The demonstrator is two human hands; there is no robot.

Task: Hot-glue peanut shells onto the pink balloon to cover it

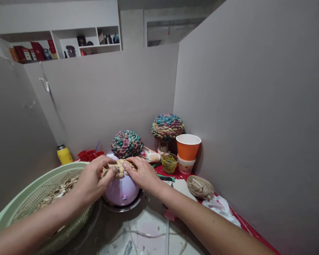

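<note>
A pale purple balloon [121,193] sits in a metal bowl [127,207] on the table. A patch of tan shells [119,167] covers its top. My left hand [93,179] rests on the balloon's left side, fingers bent and pressing on the shell patch. My right hand [143,173] lies flat on the right side, fingers stretched over the shells. Neither hand lifts anything.
A green basket [29,191] of shells stands at left. Behind are two painted shell domes [127,143] [167,125], an orange cup [188,147], a small glue pot [169,162], red cups [90,154], a yellow bottle [64,154] and a twine ball [200,187]. Grey partitions enclose the table.
</note>
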